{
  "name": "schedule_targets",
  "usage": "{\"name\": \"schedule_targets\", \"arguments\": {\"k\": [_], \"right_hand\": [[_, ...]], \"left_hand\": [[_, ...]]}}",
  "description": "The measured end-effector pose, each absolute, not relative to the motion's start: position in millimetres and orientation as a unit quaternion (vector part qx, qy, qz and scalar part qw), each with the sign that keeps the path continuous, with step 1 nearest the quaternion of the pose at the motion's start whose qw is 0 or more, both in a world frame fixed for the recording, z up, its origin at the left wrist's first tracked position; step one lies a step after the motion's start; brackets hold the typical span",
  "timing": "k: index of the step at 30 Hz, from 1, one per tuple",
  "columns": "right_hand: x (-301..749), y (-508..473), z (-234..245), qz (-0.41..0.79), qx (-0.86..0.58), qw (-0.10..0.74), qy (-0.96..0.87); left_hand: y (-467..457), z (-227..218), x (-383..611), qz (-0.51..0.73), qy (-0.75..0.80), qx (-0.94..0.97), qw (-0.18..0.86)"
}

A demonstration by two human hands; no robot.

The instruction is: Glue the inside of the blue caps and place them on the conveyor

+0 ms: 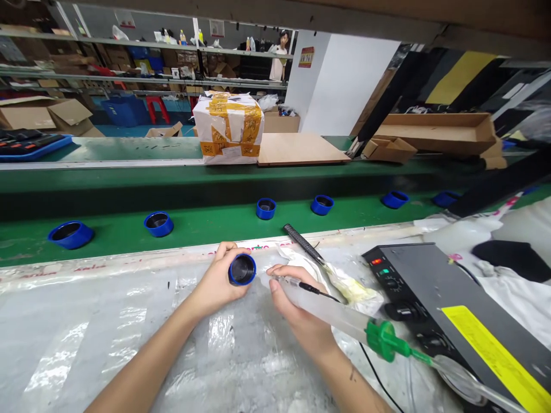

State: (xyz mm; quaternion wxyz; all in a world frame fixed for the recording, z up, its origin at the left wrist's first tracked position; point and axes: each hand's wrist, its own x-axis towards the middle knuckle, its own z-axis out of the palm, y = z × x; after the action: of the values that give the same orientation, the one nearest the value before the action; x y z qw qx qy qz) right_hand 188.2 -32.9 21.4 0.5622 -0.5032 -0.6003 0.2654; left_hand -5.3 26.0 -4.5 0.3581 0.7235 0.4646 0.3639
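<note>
My left hand [217,281] is closed around a blue cap [242,269] with a black inside, tilted so its opening faces me. My right hand [293,298] grips a clear dispensing syringe [327,312] with a green fitting [381,338] at its rear; the tip points at the cap's rim. Both hands rest over a plastic-covered worktable [107,332].
Several blue caps [158,223] stand spaced along the green conveyor belt [206,221] beyond the table. A black brush [303,244] lies on a crumpled wrapper. A black control box [451,310] with a yellow label sits at right. A taped parcel [227,127] and cardboard boxes stand behind.
</note>
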Motion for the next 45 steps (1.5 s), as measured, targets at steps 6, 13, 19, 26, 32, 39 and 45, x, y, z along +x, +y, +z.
{"name": "schedule_targets", "arguments": {"k": [6, 13, 19, 26, 32, 39, 45], "right_hand": [[188.0, -32.9, 24.1, 0.273, -0.487, 0.571, -0.602], [185.4, -33.0, 28.4, 0.300, -0.492, 0.566, -0.589], [180.7, -34.6, 32.1, 0.335, -0.489, 0.561, -0.578], [179.0, -36.0, 32.9, 0.332, -0.497, 0.547, -0.586], [175.6, -35.8, 32.9, 0.367, -0.492, 0.548, -0.569], [171.5, -36.1, 30.8, 0.376, -0.481, 0.556, -0.563], [169.0, -35.9, 29.9, 0.396, -0.462, 0.560, -0.562]], "left_hand": [[26.1, -5.9, -5.3, 0.368, 0.462, 0.730, 0.343], [26.7, -1.4, -6.1, 0.350, 0.466, 0.742, 0.330], [26.4, -1.9, -5.9, 0.358, 0.463, 0.733, 0.348], [25.6, -1.7, -7.0, 0.353, 0.452, 0.738, 0.356], [24.5, -0.4, -7.1, 0.345, 0.444, 0.745, 0.359], [23.8, 1.1, -7.6, 0.343, 0.433, 0.750, 0.363], [23.3, 3.9, -7.8, 0.335, 0.423, 0.758, 0.366]]}}
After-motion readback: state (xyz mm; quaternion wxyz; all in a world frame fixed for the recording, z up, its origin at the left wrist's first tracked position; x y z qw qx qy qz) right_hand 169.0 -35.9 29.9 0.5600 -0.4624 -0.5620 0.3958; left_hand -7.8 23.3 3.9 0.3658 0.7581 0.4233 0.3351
